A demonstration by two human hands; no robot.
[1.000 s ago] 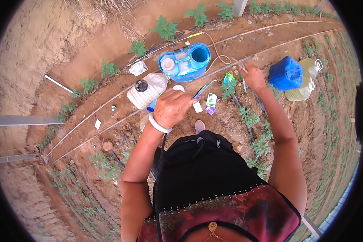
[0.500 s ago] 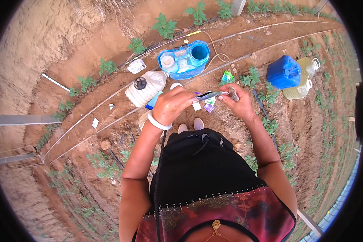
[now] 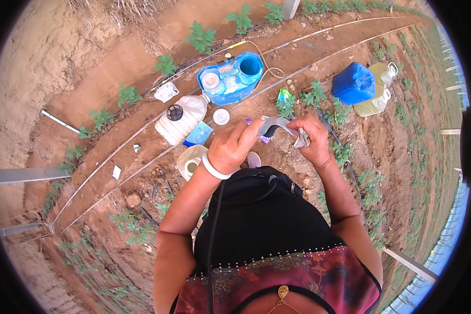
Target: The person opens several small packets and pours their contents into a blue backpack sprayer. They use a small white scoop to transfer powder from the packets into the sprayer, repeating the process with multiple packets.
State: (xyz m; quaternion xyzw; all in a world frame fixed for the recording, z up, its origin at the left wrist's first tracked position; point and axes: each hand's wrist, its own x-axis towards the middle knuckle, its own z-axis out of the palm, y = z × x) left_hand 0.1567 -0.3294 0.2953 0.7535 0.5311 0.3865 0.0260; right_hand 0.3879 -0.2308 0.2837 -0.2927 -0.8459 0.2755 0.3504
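Observation:
Both of my hands are raised in front of my body, with a thin silvery foil sachet stretched and bent between them. My left hand, a white bangle at its wrist, pinches one end of it. The fingers of my right hand close around the other end, where a crumpled, pale scrap sticks out. Beneath the sachet, a purple packet on the ground is mostly covered. Just beyond my left hand lie a round white lid and a flat blue packet.
A blue sprayer tank with a round opening stands ahead, beside a whitish jug and a cut-looking pale jug. To the right are a blue jerrycan and yellowish jugs. Hoses, plants and a green packet lie around.
The sachet has turned and bent into an arch between my hands, showing more of its surface. My right-hand grip has shifted around the crumpled end. The whole view has moved slightly.

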